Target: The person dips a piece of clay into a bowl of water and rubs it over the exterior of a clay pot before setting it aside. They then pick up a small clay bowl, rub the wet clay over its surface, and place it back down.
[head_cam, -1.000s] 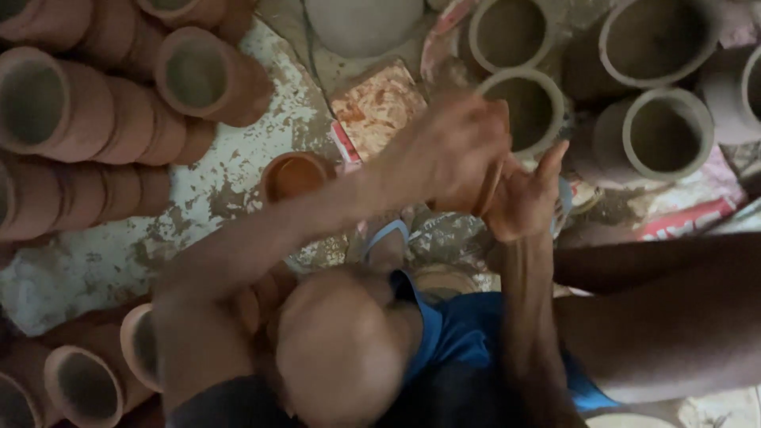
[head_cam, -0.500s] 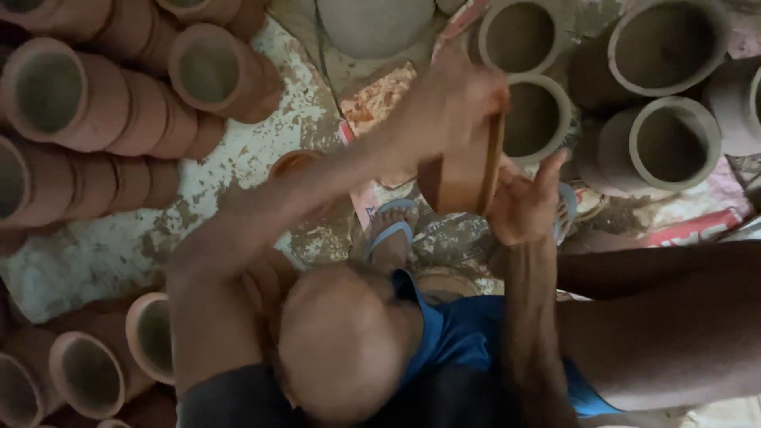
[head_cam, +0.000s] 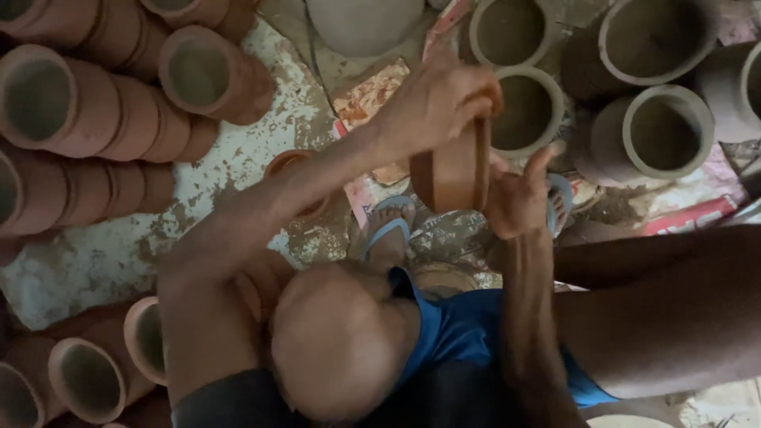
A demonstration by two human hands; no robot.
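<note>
Above the sandalled foot (head_cam: 388,230), at one o'clock from the bald head (head_cam: 333,349), the left hand (head_cam: 432,103) is clasping the top rim of a terracotta pot (head_cam: 452,170) while the right hand (head_cam: 519,198) is pressing open-palmed against its side; grey unfired pots (head_cam: 666,131) are standing at two o'clock, stacked red pots (head_cam: 87,119) lying at ten.
</note>
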